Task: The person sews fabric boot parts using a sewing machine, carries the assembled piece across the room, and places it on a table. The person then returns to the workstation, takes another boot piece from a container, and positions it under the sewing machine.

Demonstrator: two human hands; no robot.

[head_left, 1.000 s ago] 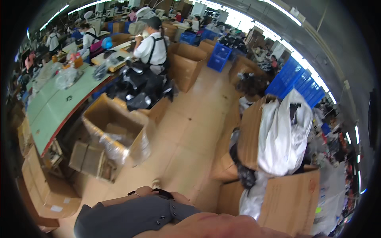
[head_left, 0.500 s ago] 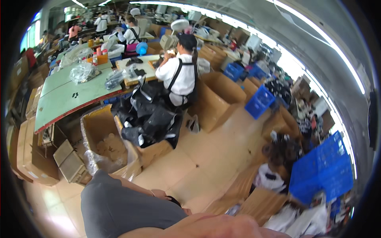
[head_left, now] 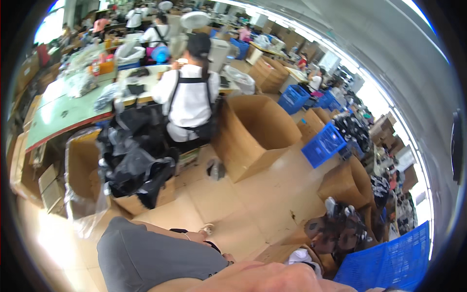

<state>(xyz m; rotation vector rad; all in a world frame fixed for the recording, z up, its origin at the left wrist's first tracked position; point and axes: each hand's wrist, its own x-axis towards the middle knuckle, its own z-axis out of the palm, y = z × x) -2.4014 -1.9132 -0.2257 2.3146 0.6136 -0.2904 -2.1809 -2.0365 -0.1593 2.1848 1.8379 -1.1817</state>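
- The left hand (head_left: 196,236), a thin bracelet at its wrist, was at the frame's lower middle, beside a small black object (head_left: 212,246); whether its fingers were apart or clamped on it, I could not tell.
- Only a sliver of the right hand (head_left: 228,258) showed, just right of that object; its fingers' state could not be told.
- Left of centre, a heap of black fabric pieces (head_left: 134,146) rose above a brown cardboard box (head_left: 158,196).
- At the left, clear plastic film (head_left: 87,216) hung over a tall, open cardboard carton (head_left: 80,160).
- Mid-frame, a wide, open brown cardboard bin (head_left: 248,165) stood beside a seated co-worker in white (head_left: 192,102).
- Right of centre, a blue plastic crate (head_left: 325,146) stood tilted.
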